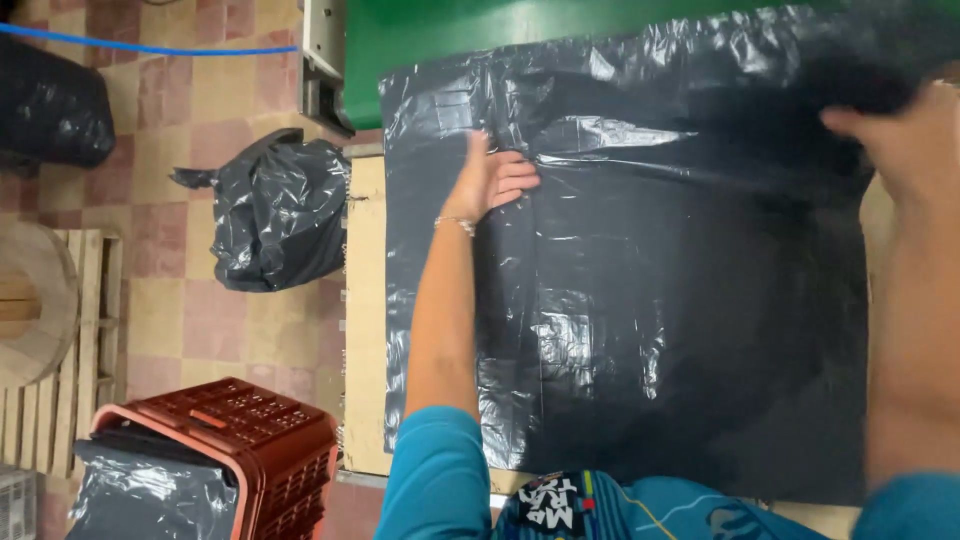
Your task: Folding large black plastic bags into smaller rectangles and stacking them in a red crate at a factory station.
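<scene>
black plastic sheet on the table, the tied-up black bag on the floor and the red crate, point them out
black plastic sheet [700, 330], head view, flat middle of its surface
tied black bag [275, 215], head view, bulging middle
red crate [250, 420], head view, its perforated top

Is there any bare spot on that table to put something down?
Only the tan table strip left of the large black plastic sheet. The sheet, under the left hand and right hand, covers the rest.
</scene>
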